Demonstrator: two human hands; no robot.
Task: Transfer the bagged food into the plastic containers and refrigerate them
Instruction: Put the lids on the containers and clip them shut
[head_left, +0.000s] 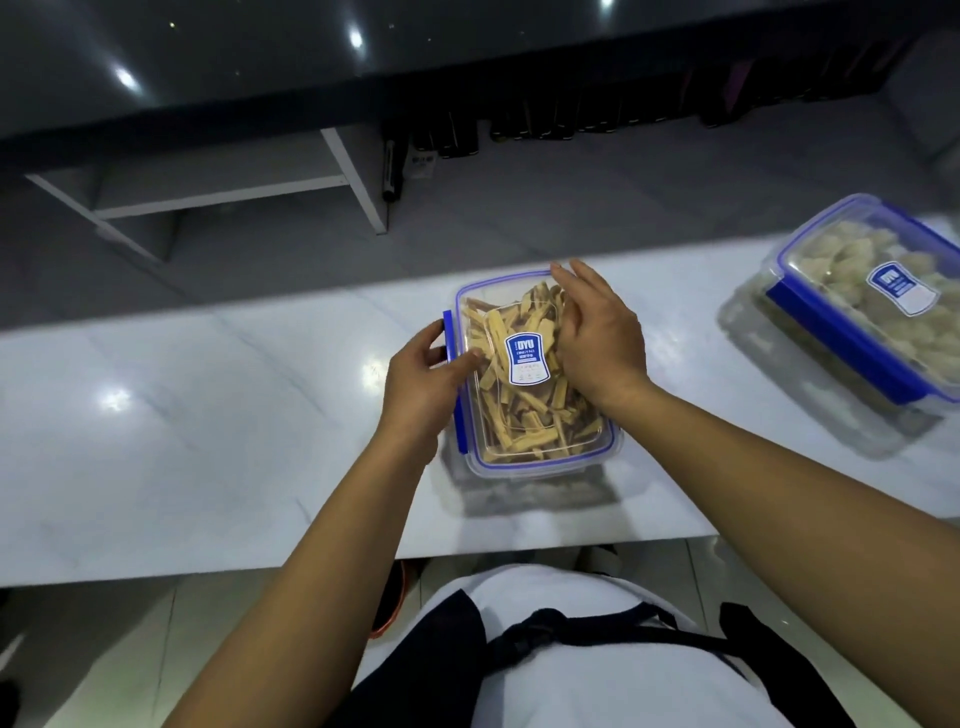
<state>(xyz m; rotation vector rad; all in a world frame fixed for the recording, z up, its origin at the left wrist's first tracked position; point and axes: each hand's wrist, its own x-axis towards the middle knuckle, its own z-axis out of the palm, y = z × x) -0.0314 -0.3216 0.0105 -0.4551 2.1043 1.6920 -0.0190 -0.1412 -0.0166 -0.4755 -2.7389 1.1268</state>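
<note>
A clear plastic container (524, 436) with a blue-trimmed lid stands in the middle of the white counter. It is full of tan food strips and bears a blue and white label. My left hand (423, 376) curls its fingers round the blue clip on the container's left side, thumb on the lid. My right hand (597, 332) lies flat on the right part of the lid, fingers straight and reaching toward the far edge. A second lidded container (852, 312) with pale food pieces stands at the right.
The white glossy counter (208, 415) runs across the view, its near edge just in front of my body. Beyond it lie a grey floor, a white shelf frame (343, 176) and a dark glossy surface. Dark bottles line the back.
</note>
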